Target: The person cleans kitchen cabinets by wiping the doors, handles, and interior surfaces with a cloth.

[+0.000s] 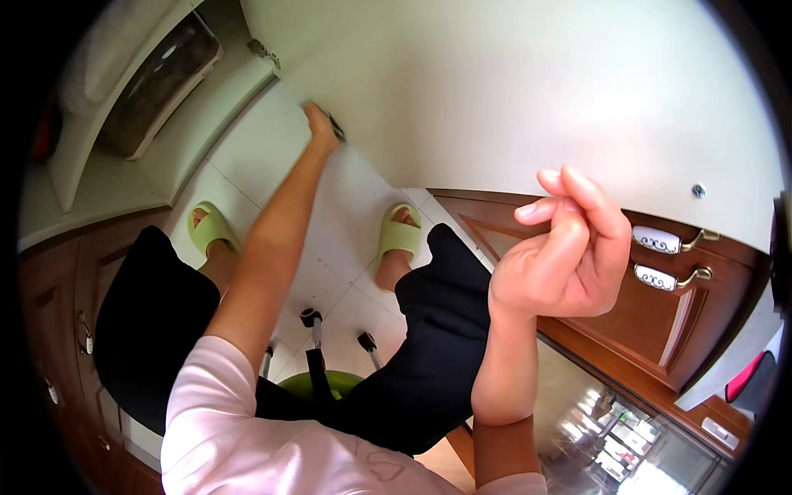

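Note:
My left hand (320, 125) reaches far down to the lower edge of a large pale cabinet door (511, 91). Its fingers are closed around a small dark item (337, 127) at that edge, too small and partly covered to name. Close to the camera, my right hand (565, 256) is raised in front of the door with its fingers curled and the fingertips pinched together. Whatever may be between those fingertips does not show. A metal hinge (264, 54) sits at the door's upper left, where it meets the cabinet. One screw (699, 190) is set in the door's face at the right.
An open pale cabinet (231, 91) with a dark glossy appliance (161, 87) inside stands at the left. Brown drawers with ornate handles (657, 240) are at the right. Below me is a green wheeled stool (346, 384) on white floor tiles (272, 157), between my green slippers (400, 235).

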`<state>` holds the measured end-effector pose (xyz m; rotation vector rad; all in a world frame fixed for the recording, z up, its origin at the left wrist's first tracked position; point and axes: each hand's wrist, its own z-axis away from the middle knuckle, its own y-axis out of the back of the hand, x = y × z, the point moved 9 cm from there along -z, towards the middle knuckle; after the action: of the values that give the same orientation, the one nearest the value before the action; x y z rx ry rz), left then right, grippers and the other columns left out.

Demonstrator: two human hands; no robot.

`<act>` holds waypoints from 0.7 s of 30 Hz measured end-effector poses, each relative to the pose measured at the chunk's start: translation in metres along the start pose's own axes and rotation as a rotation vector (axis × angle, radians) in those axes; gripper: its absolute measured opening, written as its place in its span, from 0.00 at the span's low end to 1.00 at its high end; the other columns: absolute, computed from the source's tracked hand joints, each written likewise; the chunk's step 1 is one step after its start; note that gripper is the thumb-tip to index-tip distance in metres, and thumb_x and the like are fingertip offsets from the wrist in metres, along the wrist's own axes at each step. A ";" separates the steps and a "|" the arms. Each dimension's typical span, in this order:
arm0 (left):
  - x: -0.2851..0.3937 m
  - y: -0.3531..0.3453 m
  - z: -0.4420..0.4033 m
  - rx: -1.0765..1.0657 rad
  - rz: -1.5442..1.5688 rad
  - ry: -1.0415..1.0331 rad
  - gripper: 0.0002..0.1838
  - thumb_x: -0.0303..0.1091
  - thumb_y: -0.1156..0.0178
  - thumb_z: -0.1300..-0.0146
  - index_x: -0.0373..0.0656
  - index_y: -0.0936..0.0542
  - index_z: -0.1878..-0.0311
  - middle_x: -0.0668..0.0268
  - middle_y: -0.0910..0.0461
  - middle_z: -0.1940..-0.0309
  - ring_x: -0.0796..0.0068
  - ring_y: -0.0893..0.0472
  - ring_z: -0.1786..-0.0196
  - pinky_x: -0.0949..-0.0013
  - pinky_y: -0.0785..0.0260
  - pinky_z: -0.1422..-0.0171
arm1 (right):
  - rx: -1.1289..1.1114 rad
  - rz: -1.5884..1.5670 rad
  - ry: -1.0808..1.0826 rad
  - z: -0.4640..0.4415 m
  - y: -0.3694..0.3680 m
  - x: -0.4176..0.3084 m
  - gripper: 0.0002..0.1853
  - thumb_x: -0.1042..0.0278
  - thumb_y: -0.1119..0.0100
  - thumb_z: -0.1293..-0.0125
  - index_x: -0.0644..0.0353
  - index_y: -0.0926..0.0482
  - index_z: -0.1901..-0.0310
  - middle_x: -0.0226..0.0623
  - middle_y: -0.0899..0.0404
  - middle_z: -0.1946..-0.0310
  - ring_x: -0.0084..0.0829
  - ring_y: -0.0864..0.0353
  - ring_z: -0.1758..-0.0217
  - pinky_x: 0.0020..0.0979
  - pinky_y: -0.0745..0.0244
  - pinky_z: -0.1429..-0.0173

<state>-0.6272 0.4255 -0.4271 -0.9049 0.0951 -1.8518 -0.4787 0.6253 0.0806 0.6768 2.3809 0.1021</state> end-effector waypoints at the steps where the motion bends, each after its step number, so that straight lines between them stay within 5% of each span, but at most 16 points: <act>1: -0.041 0.008 -0.011 -0.099 0.042 -0.005 0.34 0.60 0.67 0.21 0.43 0.32 0.29 0.62 0.26 0.33 0.63 0.27 0.32 0.60 0.35 0.27 | 0.026 -0.009 -0.016 -0.001 0.005 0.002 0.16 0.91 0.56 0.41 0.73 0.18 0.59 0.45 0.16 0.68 0.19 0.26 0.78 0.19 0.27 0.71; 4: -0.124 0.016 0.034 -0.167 0.077 0.046 0.33 0.60 0.68 0.20 0.43 0.30 0.31 0.63 0.26 0.33 0.62 0.27 0.33 0.60 0.35 0.27 | 0.081 -0.007 -0.016 0.000 0.016 0.006 0.16 0.91 0.56 0.42 0.74 0.17 0.60 0.45 0.15 0.69 0.19 0.25 0.78 0.18 0.27 0.72; 9: -0.211 0.008 0.097 -0.249 0.147 0.420 0.27 0.50 0.66 0.21 0.45 0.27 0.34 0.63 0.23 0.37 0.59 0.24 0.36 0.52 0.29 0.34 | 0.164 -0.031 -0.064 0.006 0.034 0.017 0.15 0.90 0.54 0.41 0.73 0.15 0.62 0.42 0.15 0.71 0.20 0.22 0.80 0.19 0.30 0.75; 15: -0.163 -0.037 0.143 -0.376 0.327 0.376 0.24 0.40 0.64 0.23 0.39 0.29 0.33 0.61 0.25 0.36 0.56 0.29 0.32 0.43 0.36 0.29 | 0.188 0.045 -0.035 0.006 0.054 0.028 0.13 0.87 0.53 0.38 0.71 0.16 0.61 0.41 0.14 0.70 0.20 0.22 0.78 0.20 0.26 0.74; 16: -0.134 -0.039 0.170 -0.312 0.130 0.347 0.24 0.33 0.67 0.23 0.35 0.32 0.32 0.57 0.29 0.33 0.52 0.32 0.29 0.38 0.39 0.26 | 0.187 0.063 -0.026 0.006 0.055 0.026 0.13 0.87 0.53 0.38 0.71 0.15 0.61 0.41 0.14 0.71 0.19 0.22 0.78 0.20 0.26 0.75; 21: -0.073 -0.080 0.245 -0.430 0.321 0.471 0.25 0.35 0.69 0.21 0.31 0.39 0.29 0.49 0.36 0.29 0.47 0.35 0.28 0.36 0.39 0.24 | 0.207 0.070 -0.070 0.009 0.064 0.023 0.12 0.85 0.51 0.38 0.69 0.15 0.63 0.38 0.14 0.72 0.18 0.20 0.77 0.20 0.26 0.76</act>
<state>-0.5226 0.6027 -0.2554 -0.6657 0.9052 -1.7289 -0.4601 0.6907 0.0756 0.8466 2.3204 -0.1388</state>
